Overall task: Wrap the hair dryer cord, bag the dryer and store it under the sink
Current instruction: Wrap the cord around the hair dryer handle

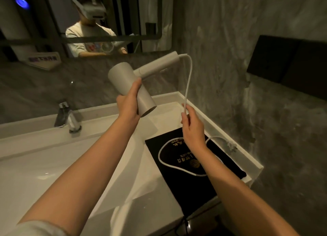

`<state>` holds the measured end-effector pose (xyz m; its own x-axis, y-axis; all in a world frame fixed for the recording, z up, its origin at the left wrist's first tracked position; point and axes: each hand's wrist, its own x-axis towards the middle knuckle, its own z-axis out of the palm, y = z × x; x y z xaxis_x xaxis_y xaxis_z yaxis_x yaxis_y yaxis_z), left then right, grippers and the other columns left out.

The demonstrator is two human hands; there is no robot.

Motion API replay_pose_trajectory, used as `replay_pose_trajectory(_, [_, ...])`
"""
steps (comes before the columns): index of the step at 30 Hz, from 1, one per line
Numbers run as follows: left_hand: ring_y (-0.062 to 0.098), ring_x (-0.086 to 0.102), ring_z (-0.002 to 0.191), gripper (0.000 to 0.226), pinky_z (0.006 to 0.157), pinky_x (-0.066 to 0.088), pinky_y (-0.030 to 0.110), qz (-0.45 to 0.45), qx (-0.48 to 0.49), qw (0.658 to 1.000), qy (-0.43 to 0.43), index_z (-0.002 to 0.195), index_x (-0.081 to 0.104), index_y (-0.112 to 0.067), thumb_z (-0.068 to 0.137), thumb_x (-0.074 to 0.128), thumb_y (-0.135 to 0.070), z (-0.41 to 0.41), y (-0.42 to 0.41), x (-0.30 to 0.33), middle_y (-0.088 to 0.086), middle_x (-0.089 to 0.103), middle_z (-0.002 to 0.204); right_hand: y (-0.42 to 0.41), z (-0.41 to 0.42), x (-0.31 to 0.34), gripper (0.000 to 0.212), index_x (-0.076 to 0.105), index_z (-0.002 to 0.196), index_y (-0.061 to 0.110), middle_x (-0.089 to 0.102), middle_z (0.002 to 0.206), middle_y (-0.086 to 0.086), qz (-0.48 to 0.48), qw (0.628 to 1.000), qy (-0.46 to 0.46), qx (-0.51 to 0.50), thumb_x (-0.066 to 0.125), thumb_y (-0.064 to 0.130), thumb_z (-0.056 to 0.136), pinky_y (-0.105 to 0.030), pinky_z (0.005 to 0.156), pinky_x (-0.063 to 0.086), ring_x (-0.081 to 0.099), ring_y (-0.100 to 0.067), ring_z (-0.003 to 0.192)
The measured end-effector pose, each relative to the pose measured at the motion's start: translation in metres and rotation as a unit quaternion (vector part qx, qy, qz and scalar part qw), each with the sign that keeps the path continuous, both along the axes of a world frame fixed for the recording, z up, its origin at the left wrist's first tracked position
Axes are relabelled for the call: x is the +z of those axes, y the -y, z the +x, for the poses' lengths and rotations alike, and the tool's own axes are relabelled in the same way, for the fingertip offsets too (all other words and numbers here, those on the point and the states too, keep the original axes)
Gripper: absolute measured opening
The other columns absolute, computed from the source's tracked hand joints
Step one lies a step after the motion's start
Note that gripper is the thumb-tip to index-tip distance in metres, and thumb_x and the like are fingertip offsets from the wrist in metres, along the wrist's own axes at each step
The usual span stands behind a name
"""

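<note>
Head view: dryer (131,87), cord (189,73) in hands.

Dryer (123,80) & cord (188,80) white; bag (192,188) black w/ gold print.

Hair dryer (130,87) in left hand (128,105), cord (189,76) in right hand (192,128).

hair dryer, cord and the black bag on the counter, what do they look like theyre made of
Hair dryer: likely matte plastic in pale grey; smooth, even shell without glare.
Cord: white, probably rubbery or plastic sheathing; it bends in soft loops.
Black bag: seemingly soft fabric, perhaps velvety; it lies flat and dull, with gold print. The dim light leaves the weave unclear.
</note>
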<state>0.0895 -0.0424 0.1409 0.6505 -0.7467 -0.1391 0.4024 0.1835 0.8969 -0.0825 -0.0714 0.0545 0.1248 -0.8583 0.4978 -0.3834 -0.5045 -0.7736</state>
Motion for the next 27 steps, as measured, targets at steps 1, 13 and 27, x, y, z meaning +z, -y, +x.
replay_pose_trajectory(1, [0.018, 0.06, 0.088, 0.065, 0.078, 0.053, 0.038, -0.008, 0.007, 1.0, 0.008, 0.117, 0.038, -0.015, 0.073, 0.076, -0.042, -0.001, -0.001, 0.006, 0.002, 0.055, 0.096, 0.004, 0.003, 0.005, 0.039, 0.043, 0.136, 0.025, 0.064, 0.104, -0.003, -0.031, 0.999, -0.034, -0.007, 0.035, 0.032, 0.099, -0.03, 0.076, 0.049, 0.061, -0.017, 0.093])
replay_pose_trajectory(13, [0.016, 0.049, 0.107, 0.08, 0.084, 0.045, 0.032, -0.038, 0.062, 0.9, 0.43, 0.137, 0.033, -0.022, 0.072, 0.079, -0.031, 0.038, -0.008, 0.037, -0.003, 0.045, 0.119, 0.031, 0.004, 0.1, 0.031, 0.067, 0.101, 0.017, 0.057, 0.083, -0.006, -0.312, 0.93, -0.19, 0.033, 0.043, 0.036, 0.094, -0.032, 0.049, 0.044, 0.057, -0.023, 0.061])
replay_pose_trajectory(27, [0.016, 0.065, 0.09, 0.049, 0.067, 0.056, 0.028, -0.037, -0.223, 0.916, 0.332, 0.112, 0.051, -0.03, 0.067, 0.071, -0.038, 0.051, -0.021, 0.032, 0.005, 0.063, 0.105, 0.046, 0.002, 0.166, 0.009, 0.074, 0.088, 0.015, 0.07, 0.078, 0.004, -0.038, 0.967, 0.043, 0.249, 0.07, 0.012, 0.08, -0.014, 0.069, 0.05, 0.064, 0.0, 0.073])
